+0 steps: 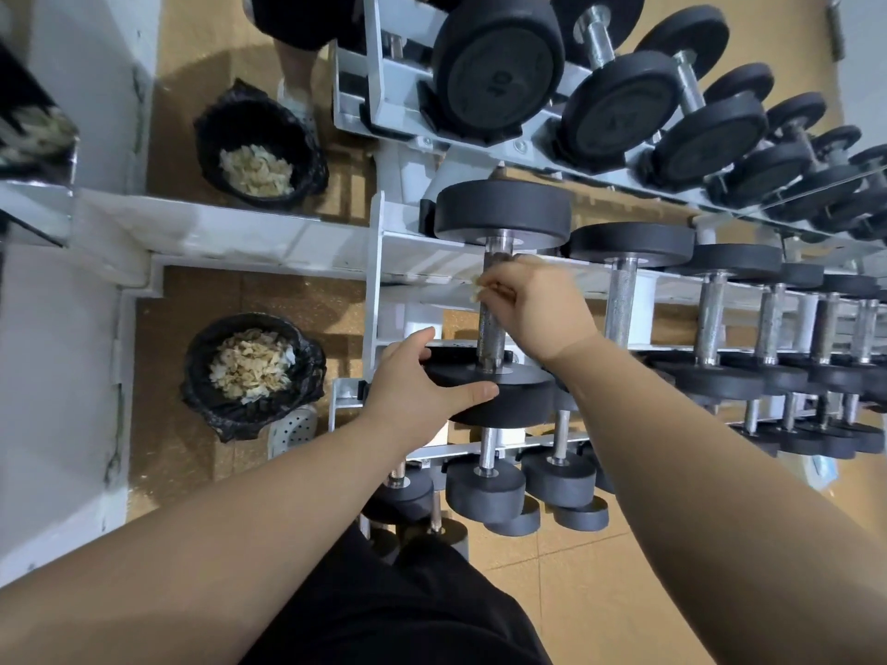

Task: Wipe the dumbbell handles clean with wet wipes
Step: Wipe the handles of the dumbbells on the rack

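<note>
Steel handle [490,328] runs beneath fingers [499,286] of the right hand [542,304], wipe [477,286] between.

white rack [384,261], dumbbells [624,290] resting on it

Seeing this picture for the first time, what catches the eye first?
The right hand presses a crumpled pale wipe on the knurled steel handle of a black dumbbell at the white rack's left end, while the left hand grips its near black disc. Left on the floor, a black-lined bin holds used wipes.
</note>
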A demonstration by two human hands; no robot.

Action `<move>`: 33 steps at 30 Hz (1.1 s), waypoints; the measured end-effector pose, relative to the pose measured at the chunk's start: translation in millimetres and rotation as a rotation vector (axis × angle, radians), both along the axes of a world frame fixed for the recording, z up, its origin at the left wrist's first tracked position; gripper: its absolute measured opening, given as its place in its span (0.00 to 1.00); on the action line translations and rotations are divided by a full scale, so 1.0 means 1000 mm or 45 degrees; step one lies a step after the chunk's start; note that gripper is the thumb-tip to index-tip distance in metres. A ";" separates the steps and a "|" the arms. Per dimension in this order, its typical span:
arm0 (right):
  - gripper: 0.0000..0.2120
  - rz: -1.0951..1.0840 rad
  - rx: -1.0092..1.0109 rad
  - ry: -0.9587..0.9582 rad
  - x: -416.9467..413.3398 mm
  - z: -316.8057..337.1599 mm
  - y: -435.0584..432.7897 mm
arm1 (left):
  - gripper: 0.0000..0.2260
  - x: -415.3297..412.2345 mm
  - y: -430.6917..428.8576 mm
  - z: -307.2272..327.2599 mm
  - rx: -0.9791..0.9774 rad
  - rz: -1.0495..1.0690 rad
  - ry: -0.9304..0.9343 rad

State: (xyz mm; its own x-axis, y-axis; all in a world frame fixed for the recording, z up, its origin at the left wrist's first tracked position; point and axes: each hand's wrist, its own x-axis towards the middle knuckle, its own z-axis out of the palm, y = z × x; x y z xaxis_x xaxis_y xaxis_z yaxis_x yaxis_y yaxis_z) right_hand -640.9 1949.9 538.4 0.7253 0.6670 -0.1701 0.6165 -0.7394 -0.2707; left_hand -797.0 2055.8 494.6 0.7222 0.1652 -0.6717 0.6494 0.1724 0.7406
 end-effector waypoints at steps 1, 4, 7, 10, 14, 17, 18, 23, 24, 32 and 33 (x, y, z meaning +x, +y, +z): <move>0.06 0.048 0.007 0.109 -0.005 0.000 -0.008 | 0.45 -0.002 0.000 -0.001 0.020 -0.002 -0.009; 0.07 0.043 0.042 0.446 -0.012 0.001 -0.035 | 0.34 -0.006 -0.008 0.005 0.136 0.021 -0.081; 0.07 -0.074 0.200 0.550 -0.011 -0.009 -0.049 | 0.26 0.007 -0.030 0.021 0.245 0.177 -0.087; 0.04 -0.136 0.342 0.471 -0.008 -0.019 -0.047 | 0.23 0.034 -0.053 0.029 0.416 0.204 0.109; 0.01 -0.419 0.615 0.352 0.012 -0.024 -0.042 | 0.24 0.044 -0.068 0.027 0.695 0.260 0.225; 0.06 -0.487 0.662 0.541 0.028 -0.034 -0.041 | 0.26 0.044 -0.072 0.022 0.713 0.326 0.229; 0.07 -0.452 0.674 0.609 0.029 -0.038 -0.043 | 0.27 0.043 -0.072 0.021 0.708 0.341 0.224; 0.12 -0.204 0.728 1.024 0.004 -0.050 -0.070 | 0.32 0.040 -0.071 0.021 0.681 0.401 0.172; 0.11 -0.204 0.765 1.020 0.001 -0.053 -0.071 | 0.32 0.041 -0.071 0.023 0.670 0.422 0.175; 0.05 -0.585 1.086 0.914 0.026 -0.050 -0.031 | 0.23 0.041 -0.073 0.022 0.581 0.547 0.116; 0.05 -0.562 1.051 0.934 0.024 -0.054 -0.036 | 0.21 0.041 -0.072 0.021 0.581 0.560 0.107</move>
State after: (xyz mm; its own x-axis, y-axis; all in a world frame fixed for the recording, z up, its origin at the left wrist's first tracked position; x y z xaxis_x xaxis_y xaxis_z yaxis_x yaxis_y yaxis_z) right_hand -617.1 1914.4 484.2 0.8285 0.4869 -0.2767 -0.1487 -0.2851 -0.9469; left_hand -756.4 1983.7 515.8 0.4697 0.7169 -0.5152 0.6485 0.1157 0.7523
